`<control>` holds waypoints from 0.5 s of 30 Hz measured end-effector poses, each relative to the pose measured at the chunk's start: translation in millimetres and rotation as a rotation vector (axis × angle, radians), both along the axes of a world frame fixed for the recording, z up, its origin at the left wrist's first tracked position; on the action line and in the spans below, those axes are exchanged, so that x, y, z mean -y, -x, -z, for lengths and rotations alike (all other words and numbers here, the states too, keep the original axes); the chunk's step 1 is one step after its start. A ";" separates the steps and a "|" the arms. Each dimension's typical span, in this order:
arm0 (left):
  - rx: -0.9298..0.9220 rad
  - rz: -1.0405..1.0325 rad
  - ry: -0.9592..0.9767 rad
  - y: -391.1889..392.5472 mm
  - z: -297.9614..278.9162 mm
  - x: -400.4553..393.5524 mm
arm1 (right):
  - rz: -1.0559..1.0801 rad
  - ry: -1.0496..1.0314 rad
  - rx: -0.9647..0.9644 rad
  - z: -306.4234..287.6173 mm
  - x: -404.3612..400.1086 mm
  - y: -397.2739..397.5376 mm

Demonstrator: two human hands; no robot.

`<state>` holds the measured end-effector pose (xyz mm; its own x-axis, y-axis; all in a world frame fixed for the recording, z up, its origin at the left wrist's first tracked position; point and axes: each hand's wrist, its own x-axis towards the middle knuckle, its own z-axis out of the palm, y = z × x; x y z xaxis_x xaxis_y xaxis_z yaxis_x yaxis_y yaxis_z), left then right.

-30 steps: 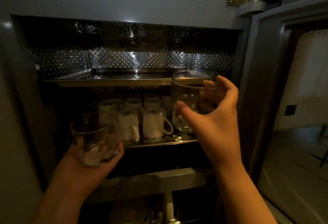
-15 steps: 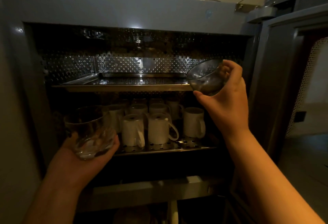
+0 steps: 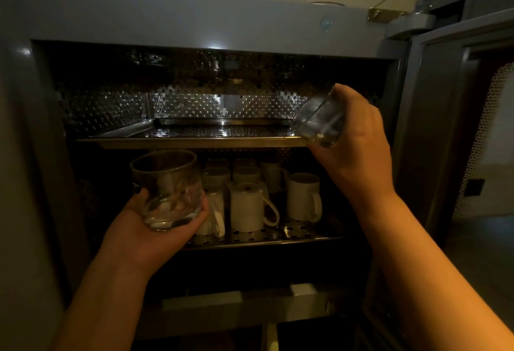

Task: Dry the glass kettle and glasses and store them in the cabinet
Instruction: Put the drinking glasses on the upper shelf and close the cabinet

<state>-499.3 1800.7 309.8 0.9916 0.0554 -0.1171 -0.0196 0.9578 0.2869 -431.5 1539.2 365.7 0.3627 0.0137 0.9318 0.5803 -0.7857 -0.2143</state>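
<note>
Since the earlier frames the right hand (image 3: 351, 139) has carried its glass (image 3: 317, 122) up from the level of the lower shelf to the upper shelf (image 3: 194, 142) and tipped it over, and the left hand (image 3: 155, 228) has risen slightly with its own load; the right-hand fingers are curled round the tilted glass, whose mouth faces left and down toward the shelf's right front edge, its long axis lying nearer horizontal than upright; the glass sits just above and at the right end of that perforated shelf, not yet resting on it; the left-hand fingers cup the base of the second glass (image 3: 167, 186), held upright, mouth up, in front of the lower shelf (image 3: 306, 233); white mugs (image 3: 247, 206) stand inverted in rows on that lower shelf, directly behind the left glass; the cabinet door (image 3: 445, 128) stands open at right; judged from this, the right hand is the nearer to placement, and the coming move calls for completing the inversion and setting the rim down leftward onto the upper shelf; no kettle is visible.
</note>
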 end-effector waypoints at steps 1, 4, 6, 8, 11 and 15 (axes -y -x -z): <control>0.001 0.000 -0.001 -1.0 -0.9 1.3 | 0.009 0.030 0.011 -1.0 0.0 -0.2; 0.005 0.001 0.000 -3.5 -3.3 4.4 | 0.069 0.128 0.033 -6.4 -1.2 -0.8; 0.007 0.000 0.000 -4.3 -4.2 5.7 | 0.133 0.197 0.058 -9.9 -2.0 -1.4; 0.013 0.006 -0.005 -5.1 -4.3 6.6 | 0.193 0.246 0.064 -13.2 -1.3 -2.2; 0.020 0.009 -0.008 -6.8 -3.6 7.6 | 0.232 0.299 0.015 -19.0 0.7 -4.5; 0.017 0.017 -0.004 -10.4 -1.4 10.2 | 0.299 0.380 0.003 -21.3 -0.9 -9.9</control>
<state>-488.9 1790.6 311.1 0.9942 0.0391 -0.1000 -0.0083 0.9567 0.2909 -421.5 1540.1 387.0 0.3996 0.2492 0.8821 0.3173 -0.9405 0.1220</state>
